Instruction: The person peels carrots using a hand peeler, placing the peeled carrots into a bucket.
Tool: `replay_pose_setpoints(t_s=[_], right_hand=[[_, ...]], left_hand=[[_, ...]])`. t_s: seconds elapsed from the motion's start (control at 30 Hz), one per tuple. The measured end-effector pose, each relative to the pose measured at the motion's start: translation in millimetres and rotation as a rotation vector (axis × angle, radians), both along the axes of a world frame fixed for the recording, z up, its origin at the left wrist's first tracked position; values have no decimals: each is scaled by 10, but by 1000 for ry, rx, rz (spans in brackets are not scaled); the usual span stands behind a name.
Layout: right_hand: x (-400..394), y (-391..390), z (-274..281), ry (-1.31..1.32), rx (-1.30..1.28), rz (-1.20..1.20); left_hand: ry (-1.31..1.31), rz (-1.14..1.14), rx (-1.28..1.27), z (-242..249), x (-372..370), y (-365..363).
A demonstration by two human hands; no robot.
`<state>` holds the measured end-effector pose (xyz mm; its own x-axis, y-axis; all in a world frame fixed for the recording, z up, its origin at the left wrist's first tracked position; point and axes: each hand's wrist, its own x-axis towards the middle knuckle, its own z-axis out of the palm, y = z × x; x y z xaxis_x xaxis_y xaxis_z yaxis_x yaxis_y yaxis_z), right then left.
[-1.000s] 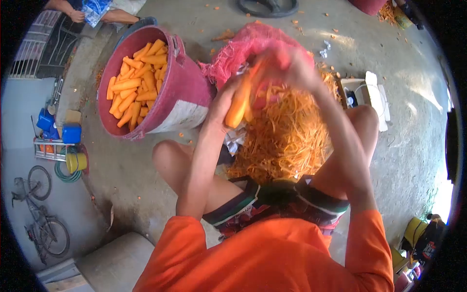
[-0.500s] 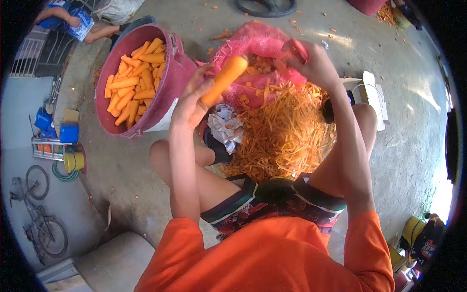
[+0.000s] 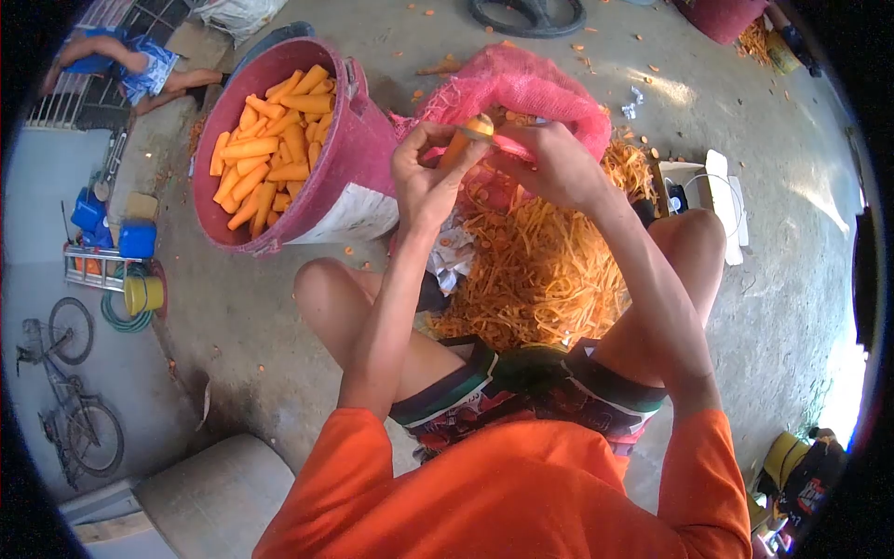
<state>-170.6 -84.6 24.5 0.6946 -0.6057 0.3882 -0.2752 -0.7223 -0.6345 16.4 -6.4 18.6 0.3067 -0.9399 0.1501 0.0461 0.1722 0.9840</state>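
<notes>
My left hand (image 3: 430, 177) is wrapped round a carrot (image 3: 468, 135), whose blunt end points up and away from me. Close on its right, my right hand (image 3: 551, 163) grips a pink-red tool (image 3: 512, 146) held against the carrot; the tool's working edge is hidden. Beneath both hands lie a pink mesh sack (image 3: 531, 74) and a large heap of orange peelings (image 3: 545, 270) between my legs. A pink tub (image 3: 368, 140) full of peeled carrots (image 3: 265, 158) stands to the left.
Crumpled paper (image 3: 452, 256) lies left of the peelings. An open white box (image 3: 722, 200) sits by my right knee. A black ring-shaped object (image 3: 526, 19) is on the floor beyond the sack. Another person's legs (image 3: 191, 81) show at the upper left.
My hands have come together, and the red tool now meets the carrot. The carrot stands more upright, with its end turned away from me. The view has shifted slightly.
</notes>
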Motion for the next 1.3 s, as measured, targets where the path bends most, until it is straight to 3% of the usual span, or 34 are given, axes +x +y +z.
replay_pose_setpoints(t_s=[0.1,0.17,0.2,0.27,0.3,0.33,0.37,0.4,0.43,0.53,0.63,0.7,0.77,0.83,0.9,0.93,0.97,1.0,1.07,1.17,1.27,1.3], right_hand=[[3,-128,-99,46,23,0],[-154,-475,-545,380,426,-193],[-305,-630,-766,275,125,-181],[-332,-692,-530,541,246,-325],[-337,-640,-521,550,252,-321],[-370,-660,-514,420,146,-300],[-409,-668,-519,288,45,-280],[-451,-652,-528,289,56,-283],[-497,-625,-508,245,11,-263],[-573,-575,-155,235,13,-275],[-659,-553,94,259,115,-316],[-712,-524,230,212,145,-336],[-811,-539,256,201,145,-344],[-897,-498,285,191,157,-351],[-996,-557,271,289,181,-482],[-1041,-564,257,299,213,-487],[-1071,-573,225,276,130,-502],[-1088,-588,199,250,44,-515],[-1107,-643,227,291,123,-530],[-1084,-661,265,339,167,-554],[-1105,-677,261,316,229,-537],[-1118,-673,262,281,302,-514]], left_hand=[[-10,-33,-56,-55,114,7],[-42,-70,-102,-2,142,98],[-51,-77,-110,29,171,106],[36,-153,-199,11,258,178],[55,-135,-202,4,360,172],[164,-84,-130,94,494,181],[551,-77,-96,125,745,93],[955,-260,-375,196,986,-18],[1204,-76,-413,520,917,-2],[1266,-153,-298,284,1180,-152],[1232,-571,-9,-316,830,-601],[538,-161,395,-669,349,-977],[87,-359,581,-1137,96,-1368],[-714,-417,505,-2001,150,-1789],[-1760,-481,4,-2573,489,-2292],[-1970,-563,110,-2573,538,-2494],[-2014,-567,164,-2716,650,-2682],[-2032,-598,218,-2473,601,-2690],[-2124,-573,-19,-2720,803,-2928],[-2077,-728,78,-2651,820,-3151],[-1956,-803,69,-2349,746,-2995],[-1676,-726,180,-2196,729,-2870]])
